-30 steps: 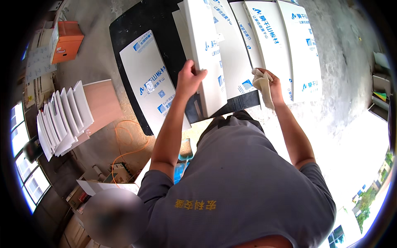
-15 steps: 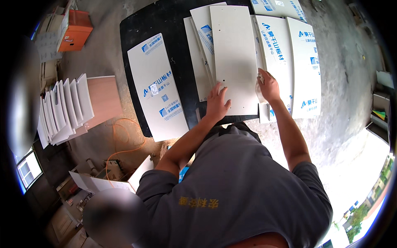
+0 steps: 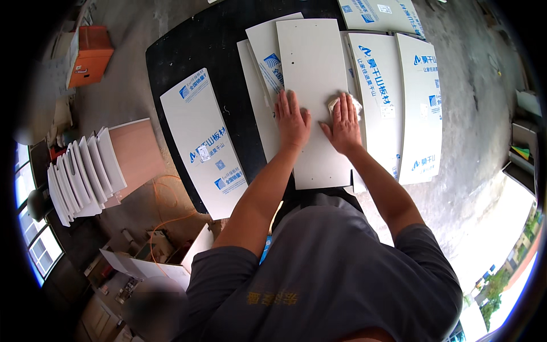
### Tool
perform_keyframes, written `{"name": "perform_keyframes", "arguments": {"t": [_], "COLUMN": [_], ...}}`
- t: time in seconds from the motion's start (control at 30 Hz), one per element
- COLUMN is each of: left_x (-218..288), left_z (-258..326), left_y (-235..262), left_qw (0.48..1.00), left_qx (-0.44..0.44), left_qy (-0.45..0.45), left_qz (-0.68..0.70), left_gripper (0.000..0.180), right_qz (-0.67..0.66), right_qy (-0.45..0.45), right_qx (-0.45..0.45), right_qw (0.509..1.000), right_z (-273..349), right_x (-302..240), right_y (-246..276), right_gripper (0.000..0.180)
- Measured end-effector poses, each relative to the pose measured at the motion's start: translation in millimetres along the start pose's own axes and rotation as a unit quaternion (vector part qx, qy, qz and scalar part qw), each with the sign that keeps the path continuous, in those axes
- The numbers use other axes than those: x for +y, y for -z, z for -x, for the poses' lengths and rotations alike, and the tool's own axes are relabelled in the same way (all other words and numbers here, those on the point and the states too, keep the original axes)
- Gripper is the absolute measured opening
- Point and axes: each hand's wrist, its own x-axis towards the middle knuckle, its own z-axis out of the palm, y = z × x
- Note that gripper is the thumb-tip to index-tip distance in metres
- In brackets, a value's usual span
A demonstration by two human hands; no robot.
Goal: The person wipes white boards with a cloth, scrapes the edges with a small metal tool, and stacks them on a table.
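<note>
A long white panel with small drilled holes lies on top of other boards on the black tabletop, its near end close to my body. My left hand rests flat on the panel's left edge, fingers stretched forward and thumb apart. At the right edge, my right hand presses down on a crumpled pale cloth held under its fingers. Most of the cloth is hidden by that hand, and its exact kind is hard to make out.
Blue-printed white boards lie to the right, and another printed board lies on the left of the black tabletop. Several upright panels stand at the left near an orange cabinet. An orange hose runs along the floor.
Both hands have moved farther forward along the panel. The left hand has flattened at the left edge; the right has come from the side onto the top with the cloth. The view has shifted.
</note>
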Motion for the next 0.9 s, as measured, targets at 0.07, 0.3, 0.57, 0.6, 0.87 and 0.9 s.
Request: {"name": "perform_keyframes", "arguments": {"t": [0.07,0.3,0.57,0.6,0.87,0.9], "left_x": [1.1,3.4,-0.7,0.7,2.1,1.2], "left_z": [-1.1,-8.5,-2.1,-6.1,-8.4,-6.7], "left_y": [2.1,-2.1,1.3,-0.5,2.3,3.3], "left_qw": [1.000,0.999,0.999,0.999,0.999,0.999], "left_qx": [-0.014,-0.032,-0.032,-0.030,-0.030,-0.032], "left_qy": [0.006,-0.009,0.014,0.010,0.003,0.009], "left_qz": [-0.003,-0.002,0.000,0.005,0.016,0.016], "left_gripper": [0.078,0.082,0.084,0.084,0.084,0.084], "right_qz": [0.000,0.093,0.055,0.075,0.047,0.041], "right_qy": [0.011,-0.044,0.003,-0.013,0.050,0.070], "right_qx": [0.050,0.147,0.097,0.118,0.091,0.080], "right_qw": [0.999,0.984,0.994,0.990,0.993,0.993], "right_z": [-72.9,-293.9,-200.4,-232.3,-311.9,-311.0], "right_x": [15.7,61.1,37.6,40.1,-64.4,-58.5], "right_y": [1.1,13.6,2.6,5.4,-8.1,-8.3], "right_gripper": [0.090,0.087,0.091,0.091,0.091,0.089]}}
